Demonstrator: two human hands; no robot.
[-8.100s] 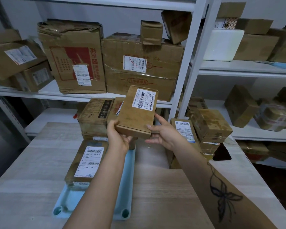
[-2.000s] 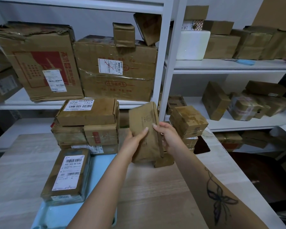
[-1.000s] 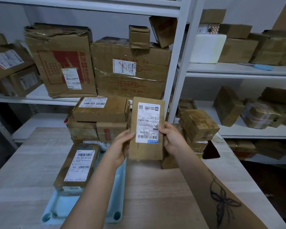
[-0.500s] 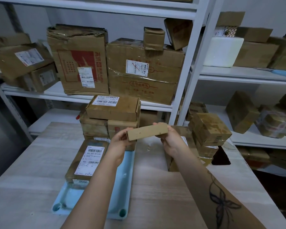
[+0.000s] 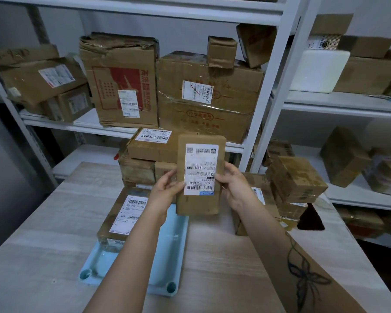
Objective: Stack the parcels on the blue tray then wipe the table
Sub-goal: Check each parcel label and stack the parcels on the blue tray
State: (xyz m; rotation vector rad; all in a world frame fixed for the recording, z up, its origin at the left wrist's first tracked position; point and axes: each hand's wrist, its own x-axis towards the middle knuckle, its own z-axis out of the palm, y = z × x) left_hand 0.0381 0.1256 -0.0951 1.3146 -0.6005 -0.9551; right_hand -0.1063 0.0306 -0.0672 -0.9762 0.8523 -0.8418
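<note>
A flat brown parcel [image 5: 200, 205] with a white label is held upright, label toward me, above the far right part of the blue tray [image 5: 167, 251]. My left hand [image 5: 165, 190] grips its left edge and my right hand [image 5: 233, 188] its right edge. On the tray's left side lies a long parcel [image 5: 127, 213] with a barcode label. Behind it, at the tray's far end, stands a stack of parcels [image 5: 142, 170] topped by a labelled box [image 5: 154, 145].
More brown parcels [image 5: 296, 179] are piled on the wooden table [image 5: 43, 256] to the right of my hands. White shelving [image 5: 278, 91] behind the table holds large cartons [image 5: 122, 80] and small boxes. A dark triangular gap [image 5: 310, 220] shows at the table's right edge.
Half a second ago the parcel lay flat, edge toward me; now it is tipped upright with its label facing me. A second ago it was upright the same way.
</note>
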